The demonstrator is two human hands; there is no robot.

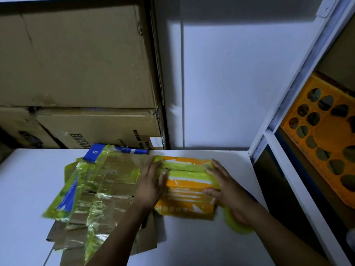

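From the head camera, an orange package banded with yellow-green tape lies on the white table, near its back edge. The left hand lies flat against the package's left end and the right hand rests on its right end with the thumb along the front. Fingers on both are straight and slightly apart, pressing rather than gripping, likely to steady or square it. Touching its left side lies a flattened, taped cardboard sheet, probably set aside. Stacked cardboard boxes stand behind, and an orange crate sits in the shelf at right.
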